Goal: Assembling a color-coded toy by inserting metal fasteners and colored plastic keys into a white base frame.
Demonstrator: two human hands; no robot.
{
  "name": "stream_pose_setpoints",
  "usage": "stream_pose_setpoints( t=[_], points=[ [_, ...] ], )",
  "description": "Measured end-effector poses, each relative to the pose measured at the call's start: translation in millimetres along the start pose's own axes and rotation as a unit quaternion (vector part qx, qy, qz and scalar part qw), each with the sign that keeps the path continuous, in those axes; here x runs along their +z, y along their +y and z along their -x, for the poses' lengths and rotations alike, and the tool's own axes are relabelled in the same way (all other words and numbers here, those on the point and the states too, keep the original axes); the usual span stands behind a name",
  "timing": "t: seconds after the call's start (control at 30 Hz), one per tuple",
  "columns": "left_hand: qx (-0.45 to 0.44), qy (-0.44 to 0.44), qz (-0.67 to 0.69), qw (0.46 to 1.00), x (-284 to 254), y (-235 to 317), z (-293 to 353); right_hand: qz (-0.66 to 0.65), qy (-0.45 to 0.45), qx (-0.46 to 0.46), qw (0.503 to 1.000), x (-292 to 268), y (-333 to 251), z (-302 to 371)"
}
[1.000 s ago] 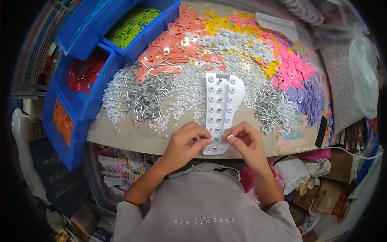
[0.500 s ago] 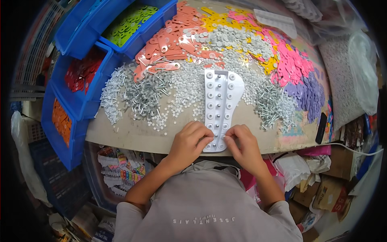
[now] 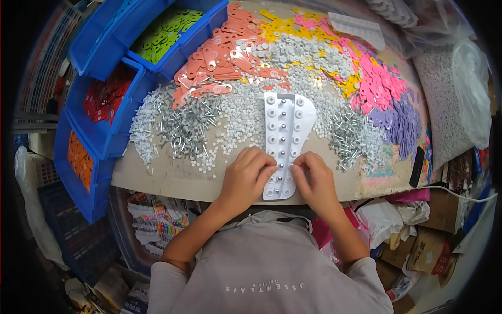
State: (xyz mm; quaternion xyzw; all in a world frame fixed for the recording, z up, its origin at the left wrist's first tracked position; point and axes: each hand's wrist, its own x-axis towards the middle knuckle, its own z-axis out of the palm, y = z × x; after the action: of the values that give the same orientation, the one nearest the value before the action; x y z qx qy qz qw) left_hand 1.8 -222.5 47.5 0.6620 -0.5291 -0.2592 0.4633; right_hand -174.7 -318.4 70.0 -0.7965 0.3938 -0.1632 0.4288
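Observation:
A long white plastic tray (image 3: 306,118) with one curved side lies upright at the table's near edge. Round white caps run along both its sides, and a row of small shiny metal heads fills the channel between them. My left hand (image 3: 247,175) bends over the tray's left row, thumb and fingertips pinched together. Opposite it, my right hand (image 3: 315,178) is closed in a similar pinch at the right row. Whatever the fingertips hold is too small or too covered to make out. Loose white caps (image 3: 243,112) lie heaped around the tray's far end.
Metal screws are piled at left (image 3: 191,125) and right (image 3: 348,136). Beyond lie salmon tags (image 3: 209,55), yellow tags (image 3: 280,26), pink tags (image 3: 376,83) and purple tags (image 3: 400,123). Blue bins (image 3: 117,136) hold coloured pieces at left. A bulging clear bag (image 3: 444,99) stands at right.
Both hands have shifted slightly up along the tray, away from my body, uncovering its lowest caps. The tray has slid a little toward me.

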Motion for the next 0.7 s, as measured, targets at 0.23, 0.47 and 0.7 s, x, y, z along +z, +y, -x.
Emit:
stream_pose_setpoints(
  t=[0.23,0.47,0.7],
  points=[
    [-0.077,-0.011,0.035,0.996,2,2,1,-0.045,0.006,0.031,0.998,3,4,1],
    [0.151,0.022,-0.161,0.975,-1,-7,3,-0.058,0.027,0.044,0.997,8,4,5],
    [0.184,0.041,-0.121,0.975,3,-16,2,0.185,0.096,-0.193,0.959,15,19,4]
  ],
)
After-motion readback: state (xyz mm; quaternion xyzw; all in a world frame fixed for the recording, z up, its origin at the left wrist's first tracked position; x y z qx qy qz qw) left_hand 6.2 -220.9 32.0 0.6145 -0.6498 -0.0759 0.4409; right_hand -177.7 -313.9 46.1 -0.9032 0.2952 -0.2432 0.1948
